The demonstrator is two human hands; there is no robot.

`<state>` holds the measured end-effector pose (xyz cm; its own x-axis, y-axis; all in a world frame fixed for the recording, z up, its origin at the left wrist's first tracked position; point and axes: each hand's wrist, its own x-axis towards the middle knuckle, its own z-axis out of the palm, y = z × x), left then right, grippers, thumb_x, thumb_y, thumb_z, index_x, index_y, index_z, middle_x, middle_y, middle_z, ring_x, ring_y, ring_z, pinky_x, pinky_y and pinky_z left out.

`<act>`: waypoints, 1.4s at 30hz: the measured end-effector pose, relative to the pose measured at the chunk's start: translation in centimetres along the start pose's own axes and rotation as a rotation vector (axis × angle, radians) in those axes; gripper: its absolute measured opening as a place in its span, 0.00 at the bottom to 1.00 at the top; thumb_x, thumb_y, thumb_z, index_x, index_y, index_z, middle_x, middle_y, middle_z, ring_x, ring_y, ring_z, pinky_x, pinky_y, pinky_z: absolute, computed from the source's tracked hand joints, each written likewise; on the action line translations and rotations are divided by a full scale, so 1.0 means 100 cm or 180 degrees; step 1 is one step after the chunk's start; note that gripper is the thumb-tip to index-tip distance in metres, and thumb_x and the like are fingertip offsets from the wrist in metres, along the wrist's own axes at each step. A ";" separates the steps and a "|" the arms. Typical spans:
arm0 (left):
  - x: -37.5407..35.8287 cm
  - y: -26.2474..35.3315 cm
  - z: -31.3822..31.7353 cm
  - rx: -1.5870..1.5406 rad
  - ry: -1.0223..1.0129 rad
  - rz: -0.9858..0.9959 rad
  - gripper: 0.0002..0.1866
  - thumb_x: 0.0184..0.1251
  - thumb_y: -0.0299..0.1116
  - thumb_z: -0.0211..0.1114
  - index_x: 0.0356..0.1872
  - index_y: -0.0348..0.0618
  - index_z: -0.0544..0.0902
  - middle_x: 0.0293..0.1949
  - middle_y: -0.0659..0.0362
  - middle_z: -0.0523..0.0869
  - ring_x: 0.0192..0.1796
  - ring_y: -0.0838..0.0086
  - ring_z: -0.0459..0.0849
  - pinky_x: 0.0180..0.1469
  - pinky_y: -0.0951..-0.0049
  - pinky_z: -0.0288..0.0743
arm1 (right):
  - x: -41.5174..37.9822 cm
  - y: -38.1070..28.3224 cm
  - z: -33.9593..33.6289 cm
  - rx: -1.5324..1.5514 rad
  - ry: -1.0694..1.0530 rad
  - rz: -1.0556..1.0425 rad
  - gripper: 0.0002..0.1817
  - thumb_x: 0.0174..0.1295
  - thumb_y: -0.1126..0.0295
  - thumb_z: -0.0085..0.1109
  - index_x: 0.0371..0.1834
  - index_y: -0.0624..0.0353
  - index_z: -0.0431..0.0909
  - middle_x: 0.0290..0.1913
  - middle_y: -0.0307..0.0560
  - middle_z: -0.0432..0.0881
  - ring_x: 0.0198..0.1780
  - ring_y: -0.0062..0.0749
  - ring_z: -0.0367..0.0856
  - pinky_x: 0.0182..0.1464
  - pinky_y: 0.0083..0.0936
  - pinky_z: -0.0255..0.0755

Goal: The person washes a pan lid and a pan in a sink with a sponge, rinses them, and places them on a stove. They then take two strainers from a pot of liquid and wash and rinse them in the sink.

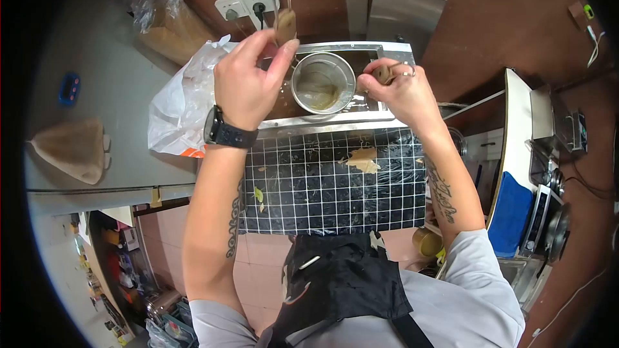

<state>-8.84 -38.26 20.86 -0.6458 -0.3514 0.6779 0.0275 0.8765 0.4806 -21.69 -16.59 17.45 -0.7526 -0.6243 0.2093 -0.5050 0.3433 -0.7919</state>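
Observation:
A round metal mesh strainer (300, 93) sits in a steel-rimmed tank (335, 118) of liquid, with pale, wet contents that I cannot make out. My left hand (248, 77) pinches the lower end of a wooden handle (285, 26) with a metal loop at its top, just left of the strainer. On the other side, my right hand (405, 93) is closed around a second wooden handle (382, 75), mostly hidden by the fingers. Whether both handles belong to this one strainer cannot be told.
A black grid-patterned cover (322, 187) with scraps on it lies in front of the tank. To the left are a white plastic bag (184, 103), a cloth filter (74, 151) and a blue timer (69, 88). A socket (242, 5) is on the wall; a blue cloth (512, 216) lies right.

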 end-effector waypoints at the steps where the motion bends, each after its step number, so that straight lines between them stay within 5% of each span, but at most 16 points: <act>1: -0.002 0.000 -0.002 0.0014 -0.0080 -0.0136 0.15 0.59 0.36 0.74 0.46 0.43 0.85 0.28 0.58 0.87 0.30 0.67 0.86 0.34 0.70 0.77 | 0.002 0.002 0.002 -0.0011 0.0073 -0.0131 0.14 0.60 0.63 0.69 0.31 0.65 0.85 0.22 0.47 0.84 0.21 0.27 0.80 0.28 0.24 0.74; 3: -0.012 0.003 -0.020 -0.0011 -0.0147 -0.0224 0.21 0.61 0.34 0.73 0.55 0.42 0.82 0.32 0.57 0.88 0.34 0.68 0.87 0.40 0.70 0.79 | 0.012 0.007 0.000 0.0032 0.0244 -0.0476 0.13 0.60 0.64 0.68 0.31 0.65 0.85 0.22 0.48 0.84 0.21 0.25 0.81 0.29 0.23 0.76; 6: -0.066 0.001 -0.056 -0.0930 -0.0222 -0.1015 0.22 0.66 0.28 0.67 0.61 0.40 0.78 0.38 0.57 0.88 0.42 0.75 0.86 0.50 0.71 0.78 | 0.018 -0.019 -0.026 0.0352 0.0121 0.0209 0.13 0.62 0.63 0.68 0.34 0.65 0.85 0.24 0.46 0.86 0.25 0.21 0.84 0.29 0.20 0.78; 9: -0.175 -0.011 -0.083 -0.0903 -0.0481 -0.1245 0.16 0.63 0.27 0.67 0.52 0.35 0.83 0.36 0.58 0.88 0.39 0.77 0.85 0.48 0.75 0.78 | 0.020 -0.040 -0.057 0.0359 0.0302 0.0230 0.13 0.65 0.64 0.65 0.40 0.65 0.84 0.29 0.44 0.87 0.28 0.22 0.86 0.31 0.18 0.82; 12: -0.317 -0.014 -0.102 -0.0581 -0.0963 -0.2470 0.14 0.63 0.27 0.69 0.49 0.36 0.83 0.35 0.58 0.88 0.37 0.77 0.85 0.43 0.74 0.79 | 0.008 -0.048 -0.075 0.0727 0.0533 0.0340 0.11 0.67 0.67 0.62 0.42 0.65 0.84 0.33 0.45 0.87 0.31 0.27 0.88 0.35 0.21 0.85; 17: -0.594 -0.019 -0.139 -0.0976 -0.0615 -0.4250 0.10 0.67 0.29 0.67 0.44 0.32 0.83 0.32 0.56 0.87 0.36 0.76 0.85 0.41 0.74 0.78 | -0.015 -0.014 -0.045 0.1292 -0.0005 0.0920 0.09 0.70 0.70 0.57 0.41 0.66 0.80 0.34 0.49 0.85 0.33 0.33 0.89 0.37 0.25 0.87; 21: -0.689 0.005 -0.198 -0.0100 -0.2010 -0.4683 0.12 0.67 0.35 0.67 0.38 0.34 0.84 0.30 0.55 0.87 0.30 0.73 0.85 0.34 0.74 0.78 | -0.035 -0.028 -0.026 0.1310 0.0062 0.0987 0.09 0.69 0.69 0.58 0.42 0.65 0.78 0.34 0.49 0.84 0.33 0.34 0.88 0.38 0.26 0.87; 25: -0.781 0.000 -0.232 -0.0690 -0.1071 -0.5791 0.13 0.68 0.37 0.66 0.43 0.36 0.83 0.30 0.54 0.87 0.29 0.73 0.85 0.29 0.73 0.77 | -0.053 -0.063 -0.030 0.1278 0.0674 0.0687 0.11 0.68 0.67 0.61 0.42 0.66 0.78 0.32 0.49 0.84 0.31 0.32 0.88 0.34 0.23 0.85; 27: -0.795 -0.008 -0.238 -0.1020 0.0008 -0.6586 0.15 0.69 0.37 0.65 0.47 0.36 0.81 0.32 0.53 0.86 0.29 0.73 0.85 0.28 0.73 0.77 | -0.060 -0.068 -0.026 0.1218 0.0799 0.0605 0.11 0.68 0.67 0.61 0.43 0.65 0.78 0.30 0.48 0.84 0.31 0.32 0.88 0.33 0.23 0.85; 28: -0.799 -0.015 -0.236 -0.0938 -0.0209 -0.6451 0.15 0.70 0.37 0.64 0.49 0.35 0.80 0.33 0.53 0.86 0.28 0.73 0.84 0.29 0.74 0.78 | -0.063 -0.067 -0.020 0.1268 0.0796 0.0677 0.11 0.68 0.67 0.61 0.43 0.65 0.78 0.30 0.47 0.83 0.30 0.31 0.88 0.33 0.23 0.85; 29: -0.795 -0.028 -0.227 -0.0984 -0.0193 -0.6412 0.15 0.70 0.37 0.64 0.49 0.35 0.80 0.33 0.53 0.86 0.28 0.73 0.84 0.29 0.74 0.78 | -0.065 -0.063 -0.014 0.1314 0.0799 0.0736 0.11 0.68 0.67 0.62 0.43 0.65 0.78 0.29 0.47 0.83 0.29 0.31 0.88 0.33 0.23 0.85; 32: -0.746 -0.076 -0.188 -0.1118 -0.0550 -0.4954 0.14 0.70 0.38 0.64 0.44 0.35 0.82 0.28 0.58 0.84 0.27 0.78 0.80 0.30 0.76 0.75 | -0.066 -0.047 -0.006 0.1417 0.0743 0.0853 0.11 0.68 0.66 0.62 0.42 0.64 0.77 0.31 0.48 0.82 0.30 0.33 0.87 0.34 0.25 0.85; 34: -0.637 -0.103 -0.167 -0.1193 -0.0809 -0.4397 0.13 0.69 0.38 0.66 0.37 0.36 0.83 0.24 0.64 0.80 0.27 0.83 0.74 0.29 0.77 0.69 | -0.071 -0.050 -0.003 0.1443 0.0790 0.0861 0.12 0.68 0.66 0.62 0.42 0.65 0.77 0.30 0.49 0.82 0.30 0.33 0.87 0.35 0.26 0.86; 36: -0.495 -0.108 -0.147 -0.1556 -0.0490 -0.3062 0.12 0.69 0.37 0.67 0.36 0.36 0.84 0.23 0.66 0.80 0.28 0.83 0.74 0.30 0.76 0.70 | -0.073 -0.055 -0.004 0.1477 0.0891 0.0891 0.12 0.68 0.66 0.62 0.42 0.65 0.77 0.30 0.48 0.82 0.30 0.33 0.87 0.35 0.26 0.86; 40: -0.226 -0.104 -0.108 -0.0705 -0.0656 -0.1249 0.11 0.67 0.40 0.67 0.34 0.42 0.84 0.27 0.56 0.85 0.31 0.68 0.84 0.36 0.67 0.77 | -0.075 -0.042 -0.008 0.1642 0.0929 0.0929 0.13 0.69 0.66 0.62 0.45 0.66 0.76 0.35 0.50 0.83 0.33 0.35 0.88 0.38 0.26 0.86; 42: -0.113 -0.113 -0.073 -0.0276 -0.0810 -0.0954 0.12 0.65 0.43 0.64 0.34 0.45 0.83 0.31 0.54 0.86 0.36 0.59 0.85 0.38 0.61 0.77 | -0.074 -0.038 -0.006 0.1595 0.0983 0.0995 0.13 0.70 0.65 0.60 0.46 0.67 0.76 0.35 0.48 0.83 0.35 0.36 0.88 0.40 0.26 0.85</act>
<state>3.69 -46.59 11.84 -0.8030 -0.4851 0.3462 -0.1336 0.7126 0.6887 -14.42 -12.86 19.23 -0.9558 -0.2932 0.0223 -0.0421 0.0614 -0.9972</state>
